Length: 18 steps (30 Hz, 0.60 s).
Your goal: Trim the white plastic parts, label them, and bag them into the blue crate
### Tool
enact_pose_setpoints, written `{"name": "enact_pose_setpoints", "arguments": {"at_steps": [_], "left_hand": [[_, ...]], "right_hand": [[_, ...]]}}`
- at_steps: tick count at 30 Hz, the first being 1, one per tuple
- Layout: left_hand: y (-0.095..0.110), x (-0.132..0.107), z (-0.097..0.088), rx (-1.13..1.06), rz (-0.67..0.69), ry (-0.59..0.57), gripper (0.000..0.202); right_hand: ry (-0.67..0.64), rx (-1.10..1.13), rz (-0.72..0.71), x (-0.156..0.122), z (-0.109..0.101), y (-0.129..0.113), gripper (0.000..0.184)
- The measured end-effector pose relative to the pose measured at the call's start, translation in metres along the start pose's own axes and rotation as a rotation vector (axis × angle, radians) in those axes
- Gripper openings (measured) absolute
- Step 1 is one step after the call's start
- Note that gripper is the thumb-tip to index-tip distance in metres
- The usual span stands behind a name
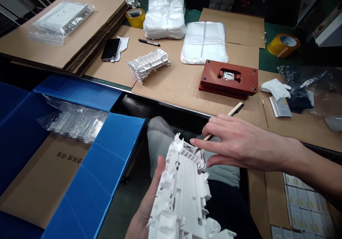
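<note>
Just off the bench's (181,89) near edge, above the lap (157,132), the left hand (141,210) grips a white plastic molding (183,192), thumb (160,164) pressed on its side; the right hand (240,143) pinches a wooden stick (219,125). (Light and stiff, it seems, with brittle ribs: hold the long sides.)

Logged from my remote station, room contents as viewed:

Item 1: one long tabletop (171,106), dark front edge running across the view.
Item 2: flat brown cardboard sheets (184,86) covering much of the tabletop.
Item 3: green mat (267,62), showing past the cardboard at the far side.
Item 4: dark cabinet (256,0), far side.
Item 5: pale wall plate with sockets (221,0), beside the cabinet.
Item 6: dark grey floor (120,210), below the tabletop.
Lighting: even indoor light, soft shadows.
</note>
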<state>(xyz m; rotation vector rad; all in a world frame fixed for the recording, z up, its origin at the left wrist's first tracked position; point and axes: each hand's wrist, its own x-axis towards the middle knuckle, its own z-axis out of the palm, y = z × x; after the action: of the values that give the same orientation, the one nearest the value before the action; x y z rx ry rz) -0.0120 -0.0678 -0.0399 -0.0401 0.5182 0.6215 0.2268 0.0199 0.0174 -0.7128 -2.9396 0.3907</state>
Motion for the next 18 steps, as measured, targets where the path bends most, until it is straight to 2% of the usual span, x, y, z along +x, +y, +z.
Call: {"name": "enact_pose_setpoints", "arguments": {"at_steps": [4, 12, 16, 18], "left_hand": [[0.001, -0.002, -0.001, -0.068, -0.085, -0.019, 0.079], [0.000, -0.006, 0.004, -0.200, -0.128, 0.034, 0.080], [0.004, -0.010, 0.007, -0.181, -0.177, 0.090, 0.078], [0.005, -0.011, 0.005, -0.147, -0.178, 0.091, 0.076]], "right_hand": [[0.007, -0.002, -0.003, 0.000, 0.001, 0.000, 0.044], [-0.034, 0.023, 0.030, -0.002, 0.003, 0.001, 0.043], [-0.060, 0.228, 0.129, -0.009, 0.016, 0.010, 0.041], [-0.002, 0.412, 0.205, -0.011, 0.026, 0.012, 0.039]]}}
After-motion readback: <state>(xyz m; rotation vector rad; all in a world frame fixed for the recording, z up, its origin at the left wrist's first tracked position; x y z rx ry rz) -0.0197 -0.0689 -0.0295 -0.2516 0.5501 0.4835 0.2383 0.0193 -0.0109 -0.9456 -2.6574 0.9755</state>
